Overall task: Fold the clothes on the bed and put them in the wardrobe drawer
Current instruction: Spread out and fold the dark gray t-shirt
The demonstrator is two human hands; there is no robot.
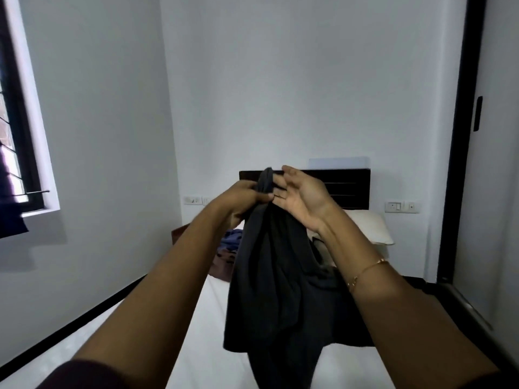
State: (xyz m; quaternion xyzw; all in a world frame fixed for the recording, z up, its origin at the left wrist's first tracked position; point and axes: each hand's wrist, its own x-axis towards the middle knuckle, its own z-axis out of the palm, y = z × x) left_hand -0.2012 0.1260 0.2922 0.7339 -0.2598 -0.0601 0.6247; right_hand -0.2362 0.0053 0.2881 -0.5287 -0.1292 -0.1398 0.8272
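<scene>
Left hand [243,198] gripping dark garment [276,276] by its top, right hand [302,197] spread beside, perhaps touching

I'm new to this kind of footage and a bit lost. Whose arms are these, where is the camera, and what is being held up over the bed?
There is no machine here: a person wears a camera on the head, so you look forward and down along their own arms. The left hand has its grip round the bunched top of a dark grey garment, which hangs down over the white bed. The right hand is open beside it, fingers straight. Farther back lie a blue and brown clothes pile and a white pillow, before a dark headboard.
</scene>
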